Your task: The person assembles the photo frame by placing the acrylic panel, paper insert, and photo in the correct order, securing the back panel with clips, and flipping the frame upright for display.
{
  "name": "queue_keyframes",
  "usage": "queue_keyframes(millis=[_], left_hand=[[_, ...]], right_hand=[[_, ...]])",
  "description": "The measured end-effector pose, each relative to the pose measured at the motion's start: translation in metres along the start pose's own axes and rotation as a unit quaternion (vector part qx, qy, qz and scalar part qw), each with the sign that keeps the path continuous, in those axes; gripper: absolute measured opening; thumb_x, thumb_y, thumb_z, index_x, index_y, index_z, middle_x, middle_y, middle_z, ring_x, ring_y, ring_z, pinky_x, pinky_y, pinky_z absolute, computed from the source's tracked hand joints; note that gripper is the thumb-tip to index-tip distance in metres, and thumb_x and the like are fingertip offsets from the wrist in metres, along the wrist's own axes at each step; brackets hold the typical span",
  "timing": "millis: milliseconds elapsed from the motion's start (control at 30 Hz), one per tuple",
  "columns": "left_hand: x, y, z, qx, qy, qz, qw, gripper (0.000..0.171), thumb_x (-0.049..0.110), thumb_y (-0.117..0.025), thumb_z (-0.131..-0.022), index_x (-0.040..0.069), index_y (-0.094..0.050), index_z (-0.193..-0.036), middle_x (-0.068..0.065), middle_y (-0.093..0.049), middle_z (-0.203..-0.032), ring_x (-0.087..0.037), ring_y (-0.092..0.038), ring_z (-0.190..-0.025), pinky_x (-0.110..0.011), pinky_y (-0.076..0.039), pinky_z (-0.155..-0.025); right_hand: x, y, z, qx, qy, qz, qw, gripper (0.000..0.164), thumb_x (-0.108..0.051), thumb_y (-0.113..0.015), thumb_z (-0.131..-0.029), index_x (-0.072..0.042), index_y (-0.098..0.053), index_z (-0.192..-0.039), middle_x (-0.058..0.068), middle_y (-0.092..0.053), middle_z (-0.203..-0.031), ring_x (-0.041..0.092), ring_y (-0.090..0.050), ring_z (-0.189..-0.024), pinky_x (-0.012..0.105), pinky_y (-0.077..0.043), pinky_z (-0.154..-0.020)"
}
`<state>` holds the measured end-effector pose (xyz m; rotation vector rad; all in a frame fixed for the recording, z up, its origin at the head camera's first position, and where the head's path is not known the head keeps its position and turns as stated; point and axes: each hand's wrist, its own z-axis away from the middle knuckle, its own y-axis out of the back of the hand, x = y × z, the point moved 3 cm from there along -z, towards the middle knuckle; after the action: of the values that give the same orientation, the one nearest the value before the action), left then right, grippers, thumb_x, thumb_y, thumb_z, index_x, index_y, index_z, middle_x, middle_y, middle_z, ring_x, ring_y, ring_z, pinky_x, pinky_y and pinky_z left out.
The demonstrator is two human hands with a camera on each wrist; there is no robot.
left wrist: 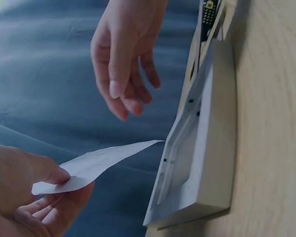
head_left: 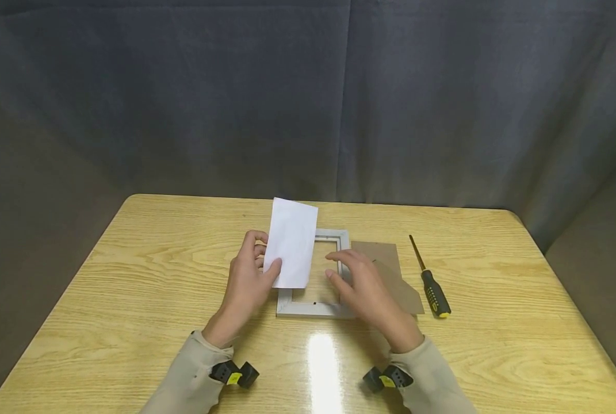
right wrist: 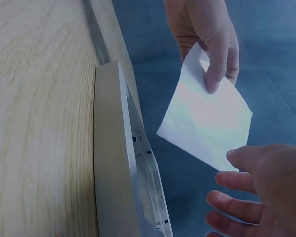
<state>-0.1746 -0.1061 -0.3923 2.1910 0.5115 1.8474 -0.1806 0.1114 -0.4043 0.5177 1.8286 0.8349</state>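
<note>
My left hand (head_left: 249, 276) pinches a white sheet of paper (head_left: 291, 244) by its lower left edge, thumb on the face and fingers behind. The sheet is held up, tilted, over a white picture frame (head_left: 315, 310) and covers its left part in the head view. The left wrist view shows the paper (left wrist: 96, 160) bowing slightly in the grip. To the right, my right hand (head_left: 364, 284) hovers above the frame's right side, fingers parted and loosely bent, holding nothing. In the right wrist view its fingertips (right wrist: 237, 158) overlap the paper's near corner.
Right of the frame lies a brown backing board (head_left: 390, 264), partly hidden by the right hand. Farther right is a screwdriver (head_left: 434, 293) with a black and yellow handle. All lie on a wooden table (head_left: 183, 241), with a dark curtain (head_left: 235, 103) behind its far edge.
</note>
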Motion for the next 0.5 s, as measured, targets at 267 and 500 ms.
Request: queue_keyframes(millis=[267,500], left_hand=[[-0.007,-0.013,0.002,-0.011,0.008,0.000,0.9999,0.038,-0.004,-0.068,-0.091,0.007,-0.047,-0.120,-0.020,-0.072,-0.108,-0.031,-0.075,-0.094,-0.035,-0.062,-0.073],[-0.012,-0.019,0.003,-0.016,0.001,-0.048,0.9987,0.045,-0.002,-0.067,-0.091,0.007,-0.049,-0.132,-0.022,-0.072,-0.111,-0.026,-0.074,-0.086,-0.033,-0.060,-0.068]], right_hand=[[-0.001,0.002,-0.001,-0.001,-0.002,-0.002,1.000,0.032,-0.020,-0.066,-0.098,-0.004,-0.067,-0.126,0.016,-0.066,-0.132,0.036,-0.056,-0.130,0.055,-0.042,-0.110],[-0.001,0.002,0.000,0.002,-0.006,-0.001,1.000,0.032,-0.020,-0.066,-0.098,-0.004,-0.068,-0.125,0.016,-0.067,-0.130,0.036,-0.056,-0.130,0.055,-0.041,-0.110]])
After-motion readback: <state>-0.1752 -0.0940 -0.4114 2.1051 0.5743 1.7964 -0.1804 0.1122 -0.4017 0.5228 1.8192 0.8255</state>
